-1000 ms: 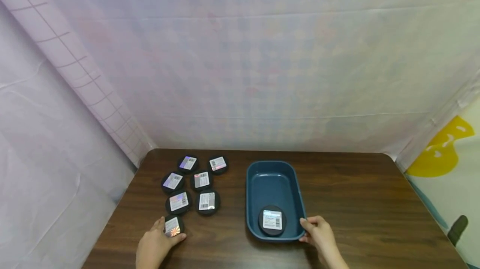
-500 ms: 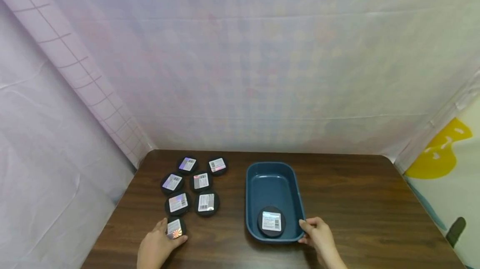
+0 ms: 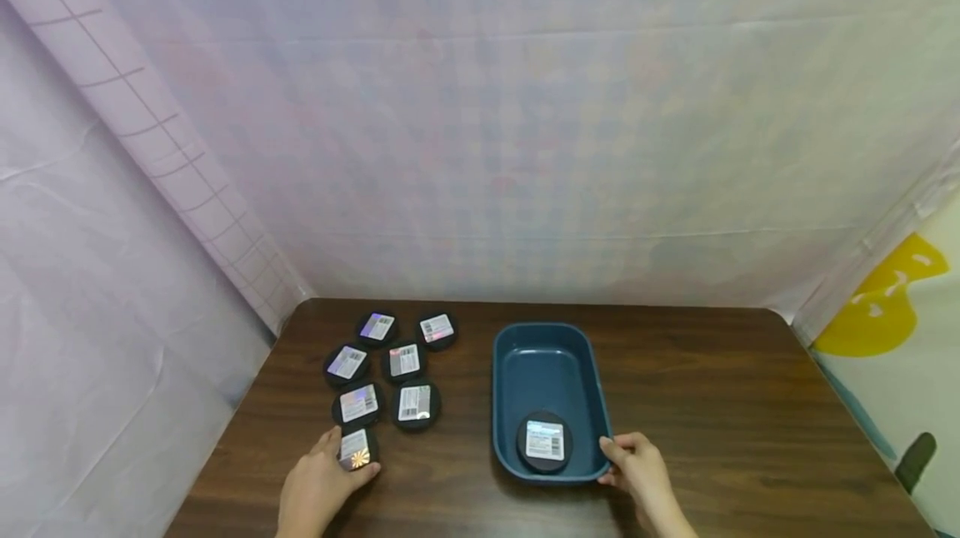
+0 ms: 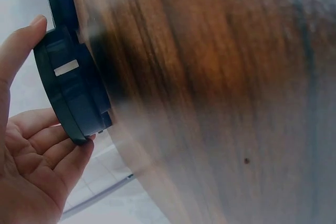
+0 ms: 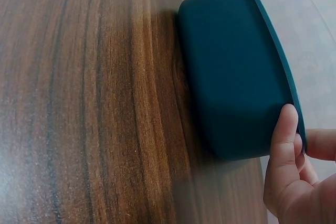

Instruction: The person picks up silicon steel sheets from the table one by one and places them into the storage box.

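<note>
Blue-green and deep, the tray [image 3: 542, 380] stands on dark wood-grain table [image 3: 712, 396], its long sides running away from the person. Inside it, at the near end, lies one black disc [image 3: 544, 442], flat, white label up.

To the left of the tray, beyond the loose group's near edge, the left hand [image 3: 318, 480] has its thumb and fingers set on opposite edges of a second disc, the held disc [image 3: 358, 445], pinching it across its width. A sunburst gleam shows on its label, and the left wrist view shows a small pale mark on its side. Whether its underside touches the wood, I cannot tell.

Six more discs lie left of the tray, labels up, in two rough columns. In the column nearer the tray are the far disc [image 3: 437, 330], the middle disc [image 3: 404, 361] and the near disc [image 3: 416, 405]; the outer column has three others, the closest of them just beside the held one.

At the tray's near right corner, the right hand [image 3: 637, 471] pinches the rim, thumb over it and fingers against the outer wall.

Behind the tray hangs pale cloth [image 3: 562, 146]; well off to its right is a yellow shape [image 3: 885, 313].
</note>
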Available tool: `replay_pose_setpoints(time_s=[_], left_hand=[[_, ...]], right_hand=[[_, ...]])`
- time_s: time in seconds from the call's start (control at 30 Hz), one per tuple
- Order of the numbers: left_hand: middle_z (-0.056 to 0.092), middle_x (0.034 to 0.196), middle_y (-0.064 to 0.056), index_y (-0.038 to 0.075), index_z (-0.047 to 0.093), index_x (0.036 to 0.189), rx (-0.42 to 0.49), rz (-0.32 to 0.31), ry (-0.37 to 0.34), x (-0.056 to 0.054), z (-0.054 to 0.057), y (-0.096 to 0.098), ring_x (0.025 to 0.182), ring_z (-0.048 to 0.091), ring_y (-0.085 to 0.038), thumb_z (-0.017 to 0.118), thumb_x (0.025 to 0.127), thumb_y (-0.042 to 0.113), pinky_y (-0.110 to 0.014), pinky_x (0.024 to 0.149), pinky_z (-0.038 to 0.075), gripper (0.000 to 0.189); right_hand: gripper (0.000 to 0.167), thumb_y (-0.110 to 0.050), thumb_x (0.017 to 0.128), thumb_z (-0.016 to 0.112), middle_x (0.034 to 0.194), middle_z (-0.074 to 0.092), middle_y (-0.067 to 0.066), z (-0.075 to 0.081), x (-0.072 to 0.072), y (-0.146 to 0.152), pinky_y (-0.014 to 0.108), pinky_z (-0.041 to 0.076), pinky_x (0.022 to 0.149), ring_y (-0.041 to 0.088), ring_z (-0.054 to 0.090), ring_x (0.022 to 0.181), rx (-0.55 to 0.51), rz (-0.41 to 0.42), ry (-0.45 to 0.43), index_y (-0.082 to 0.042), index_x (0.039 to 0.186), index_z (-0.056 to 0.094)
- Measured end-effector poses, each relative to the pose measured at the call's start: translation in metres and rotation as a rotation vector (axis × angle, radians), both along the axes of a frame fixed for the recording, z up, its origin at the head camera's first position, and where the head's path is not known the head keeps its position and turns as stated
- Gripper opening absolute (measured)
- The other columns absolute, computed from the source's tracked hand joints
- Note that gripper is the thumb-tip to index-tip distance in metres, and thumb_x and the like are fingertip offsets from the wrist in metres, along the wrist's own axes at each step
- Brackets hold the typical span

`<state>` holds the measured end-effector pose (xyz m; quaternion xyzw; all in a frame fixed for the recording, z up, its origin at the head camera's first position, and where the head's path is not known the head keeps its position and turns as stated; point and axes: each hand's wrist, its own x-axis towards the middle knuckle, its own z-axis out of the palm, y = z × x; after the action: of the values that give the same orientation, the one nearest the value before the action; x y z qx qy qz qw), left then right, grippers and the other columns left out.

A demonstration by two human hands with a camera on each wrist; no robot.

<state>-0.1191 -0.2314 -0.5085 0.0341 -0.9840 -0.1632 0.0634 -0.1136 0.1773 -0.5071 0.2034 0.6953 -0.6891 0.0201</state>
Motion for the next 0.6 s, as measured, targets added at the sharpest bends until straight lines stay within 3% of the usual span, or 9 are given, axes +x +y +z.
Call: replay_pose_setpoints(time_s=[0.3, 0.6], left_hand=[[0.056, 0.115, -0.034, -0.016, 0.055, 0.117, -0.004, -0.023, 0.044, -0.0002, 0.0012, 0.0013, 0.099, 0.058, -0.048, 0.08, 0.061, 0.05, -0.056, 0.079, 0.047, 0.09], [0.057, 0.119, -0.03, -0.014, 0.058, 0.115, -0.043, -0.066, 0.025, -0.0004, 0.0094, 0.0078, 0.102, 0.057, -0.047, 0.078, 0.061, 0.054, -0.056, 0.081, 0.047, 0.089]], right_hand=[[0.021, -0.001, 0.087, 0.056, 0.064, 0.046, 0.005, 0.0, -0.0009, 0.0011, 0.026, 0.053, 0.05, 0.012, 0.048, 0.053, 0.0, 0.001, -0.004, 0.012, 0.096, 0.044], [0.02, -0.002, 0.087, 0.057, 0.063, 0.045, 0.005, -0.001, -0.0009, 0.0008, 0.026, 0.052, 0.049, 0.012, 0.049, 0.052, -0.001, -0.001, -0.007, 0.012, 0.095, 0.045]])
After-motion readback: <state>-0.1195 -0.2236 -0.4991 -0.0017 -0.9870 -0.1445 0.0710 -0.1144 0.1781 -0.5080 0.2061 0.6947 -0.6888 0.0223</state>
